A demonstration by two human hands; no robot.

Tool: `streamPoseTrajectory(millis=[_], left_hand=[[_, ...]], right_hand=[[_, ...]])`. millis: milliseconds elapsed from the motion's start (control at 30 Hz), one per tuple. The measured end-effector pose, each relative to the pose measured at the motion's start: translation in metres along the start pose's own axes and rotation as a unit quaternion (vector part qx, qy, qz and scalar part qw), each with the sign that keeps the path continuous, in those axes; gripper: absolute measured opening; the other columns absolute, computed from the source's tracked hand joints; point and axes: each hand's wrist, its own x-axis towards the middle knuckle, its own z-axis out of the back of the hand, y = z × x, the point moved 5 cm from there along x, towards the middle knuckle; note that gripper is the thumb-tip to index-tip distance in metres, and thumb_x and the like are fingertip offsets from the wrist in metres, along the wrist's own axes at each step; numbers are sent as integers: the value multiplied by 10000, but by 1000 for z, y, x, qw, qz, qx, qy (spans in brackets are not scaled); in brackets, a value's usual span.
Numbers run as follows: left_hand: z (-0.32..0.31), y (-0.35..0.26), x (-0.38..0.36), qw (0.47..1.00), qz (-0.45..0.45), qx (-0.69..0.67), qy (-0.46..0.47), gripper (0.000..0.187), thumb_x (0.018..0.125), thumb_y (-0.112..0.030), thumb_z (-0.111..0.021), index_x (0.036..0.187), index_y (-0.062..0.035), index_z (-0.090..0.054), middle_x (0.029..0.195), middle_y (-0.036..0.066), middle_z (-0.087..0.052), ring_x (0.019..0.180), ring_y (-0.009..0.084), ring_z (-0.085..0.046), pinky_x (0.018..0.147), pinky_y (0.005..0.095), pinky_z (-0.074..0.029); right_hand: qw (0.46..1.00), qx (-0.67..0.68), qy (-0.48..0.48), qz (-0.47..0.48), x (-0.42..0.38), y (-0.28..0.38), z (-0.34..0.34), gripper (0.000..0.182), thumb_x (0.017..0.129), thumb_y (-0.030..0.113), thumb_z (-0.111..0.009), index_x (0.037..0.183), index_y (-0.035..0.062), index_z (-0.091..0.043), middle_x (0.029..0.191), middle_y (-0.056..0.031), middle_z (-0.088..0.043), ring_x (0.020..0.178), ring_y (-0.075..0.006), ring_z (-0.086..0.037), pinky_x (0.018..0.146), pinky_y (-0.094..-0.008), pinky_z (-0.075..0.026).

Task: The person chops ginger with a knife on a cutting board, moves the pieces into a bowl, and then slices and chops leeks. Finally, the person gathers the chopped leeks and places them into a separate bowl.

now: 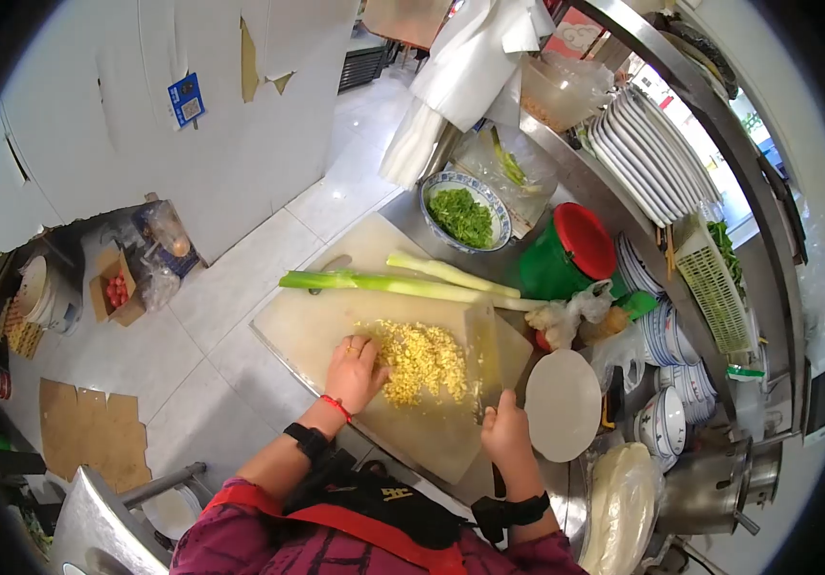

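Fingers of the left hand (355, 372) lie loosely open, touching the left edge of the chopped yellow pile (427, 359) on the cutting board (431, 441). Right of the pile, on the board, the cleaver (485, 356) has its long axis running nearly straight forward, far end pointing toward the green-and-white stalk (383, 284). The right hand (507, 431) grips its near end, beside the oval plate (563, 407).
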Motion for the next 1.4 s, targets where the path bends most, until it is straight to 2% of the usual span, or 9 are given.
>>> streamPoseTrajectory(millis=[200,300,533,733,933,1000,1167,1233,1400], left_hand=[[-30,-10,23,999,-29,22,-32,475,741,-194,-588,1152,25,-498,1142,188,-505,1096,359,-440,958,413,-357],[-37,-24,30,993,-70,-93,-8,482,708,-146,-615,1139,33,-492,1143,205,-489,1093,362,-438,957,408,-362],[-26,-16,19,990,-39,-132,38,499,694,-191,-608,1125,39,-508,1162,205,-490,1116,365,-428,973,409,-355],[-16,-1,9,987,-27,-156,21,517,676,-148,-623,1139,45,-497,1180,206,-476,1112,369,-431,969,412,-359],[21,-26,-8,997,-24,-74,11,790,642,-372,-725,1234,49,-412,1211,206,-442,1134,359,-407,977,403,-343],[14,-31,-23,984,18,108,143,963,595,-492,-733,1292,41,-335,1236,204,-415,1145,352,-391,970,398,-340],[5,-20,-19,988,76,59,121,939,583,-336,-785,1306,35,-313,1188,206,-434,1110,334,-431,921,396,-384],[-5,-7,-10,982,129,-35,136,878,589,-218,-786,1285,49,-322,1139,215,-459,1056,343,-480,879,375,-427],[-5,3,-9,987,112,-74,83,748,594,-140,-768,1206,50,-382,1052,230,-476,945,370,-519,801,377,-461]], right_hand=[[992,-41,105,-59,10,6,-26,273,784,78,-500,1021,-32,-419,729,-285,-586,740,-446,-590,672,-505,-466],[991,-14,135,-5,12,28,-15,283,825,105,-485,1042,-57,-401,675,-288,-567,693,-458,-572,652,-513,-456],[987,-21,156,42,24,28,-29,237,791,75,-504,979,-40,-418,719,-252,-595,711,-432,-591,647,-499,-466],[984,-11,168,61,30,41,-30,175,814,65,-495,911,-39,-394,697,-300,-556,703,-466,-558,635,-526,-442],[979,-5,185,82,29,42,-35,170,818,71,-495,922,-24,-400,693,-283,-563,688,-453,-567,626,-524,-446],[976,-15,185,111,32,50,-32,172,817,74,-498,927,-15,-400,673,-276,-559,673,-450,-566,608,-515,-449],[973,-33,196,121,23,50,-50,186,818,86,-506,914,-31,-399,675,-266,-569,662,-456,-561,612,-517,-448],[971,-21,194,136,28,59,-33,179,816,84,-507,908,-29,-401,673,-264,-570,662,-453,-564,607,-514,-450],[972,-3,191,138,20,59,-50,164,815,72,-498,904,-25,-402,679,-273,-568,668,-445,-574,609,-509,-458]])
